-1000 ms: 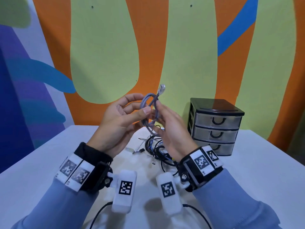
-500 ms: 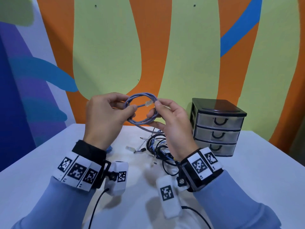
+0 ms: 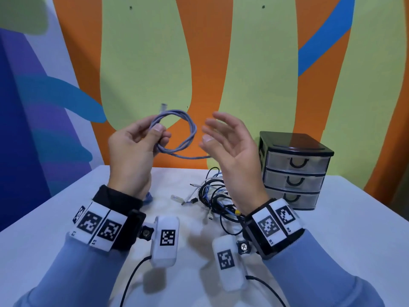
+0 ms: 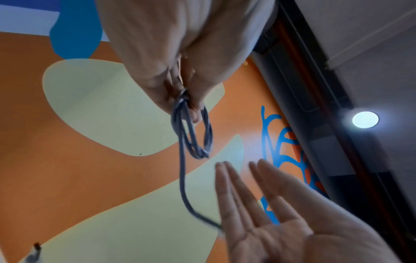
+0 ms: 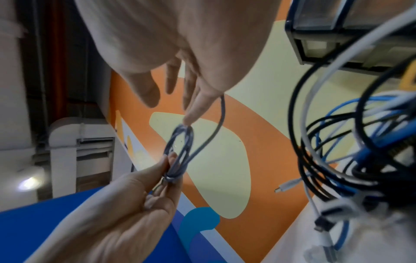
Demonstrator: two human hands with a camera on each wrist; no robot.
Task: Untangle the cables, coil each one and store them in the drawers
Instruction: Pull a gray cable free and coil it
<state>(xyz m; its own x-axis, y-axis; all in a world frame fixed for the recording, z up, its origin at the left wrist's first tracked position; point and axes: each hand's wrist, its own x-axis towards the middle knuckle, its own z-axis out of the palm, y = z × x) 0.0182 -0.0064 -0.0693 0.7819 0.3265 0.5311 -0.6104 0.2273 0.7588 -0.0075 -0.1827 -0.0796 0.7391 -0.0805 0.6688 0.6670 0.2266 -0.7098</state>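
While I watched: left hand (image 3: 132, 149) pinched the coiled cable (image 3: 177, 131).
Right hand (image 3: 230, 147): spread wide, holding nothing.
Drawers (image 3: 294, 171): shut.

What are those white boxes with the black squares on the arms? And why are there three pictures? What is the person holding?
The white boxes are small cameras strapped to the person's wrists, and the black squares are printed markers on them and on the wristbands. One picture comes from a camera on the person's head, looking down at both hands. The other two come from the wrist cameras, looking along each hand, so everything there looks tilted.

The left hand pinches a grey cable wound into a loop, held up in the air. The right hand is open beside it; one loose end of that cable runs toward its palm.

On the white table lies a tangle of black, white and blue cables. Beside it stands a small chest of three drawers, all closed.
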